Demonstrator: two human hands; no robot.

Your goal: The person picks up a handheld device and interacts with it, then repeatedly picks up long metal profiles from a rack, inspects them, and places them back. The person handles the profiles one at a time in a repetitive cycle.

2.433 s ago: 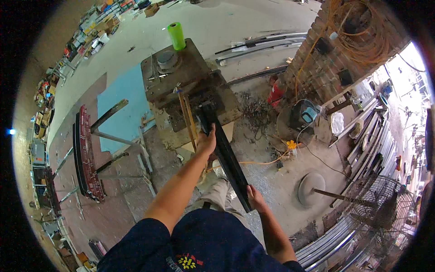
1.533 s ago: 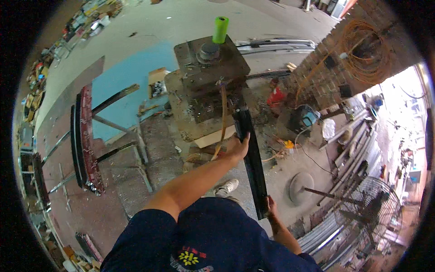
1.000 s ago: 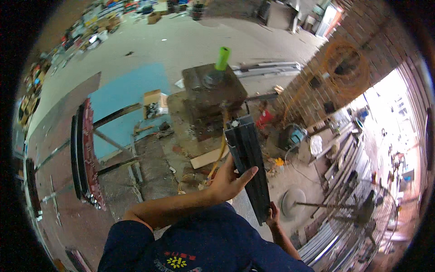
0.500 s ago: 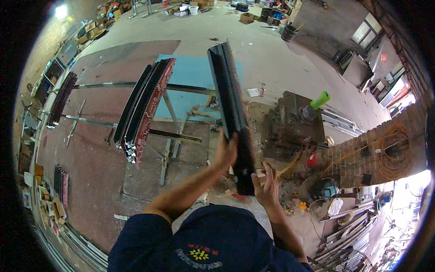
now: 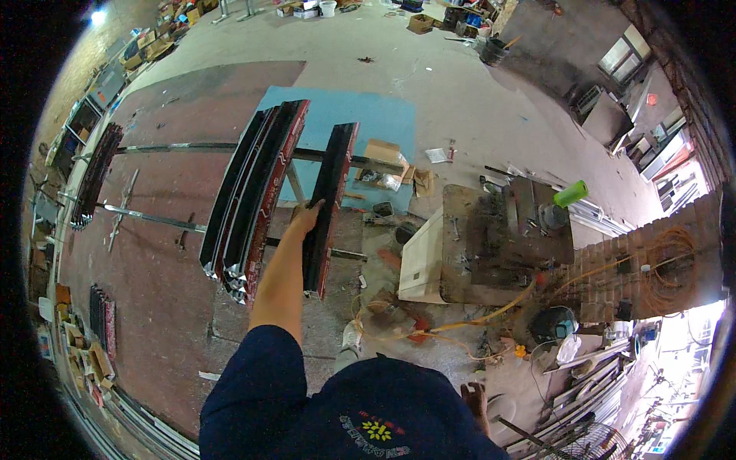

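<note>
A long black profile bar (image 5: 336,165) with a red printed side lies across the two rails of a metal stand, slanting slightly. My left hand (image 5: 305,218) grips it near its middle, arm stretched forward. Just left of it, apart by a narrow gap, sits a stack of similar black bars (image 5: 257,184) with red edges and shiny cut ends. My right hand (image 5: 475,397) hangs low at my right side, partly hidden by my cap; its fingers look loosely bent and a little apart, with nothing seen in them.
The stand's far rail (image 5: 176,146) continues left to another bundle of bars (image 5: 98,176). At right stands a dirty machine table (image 5: 452,245) with a green cylinder (image 5: 570,194) on it. A yellow hose (image 5: 491,318) crosses the floor. An opened cardboard box (image 5: 381,153) sits beyond the bar.
The bar, raised before me between both hands, has come down to the left onto the stand beside the stack. My right hand has left it and dropped to my side.
</note>
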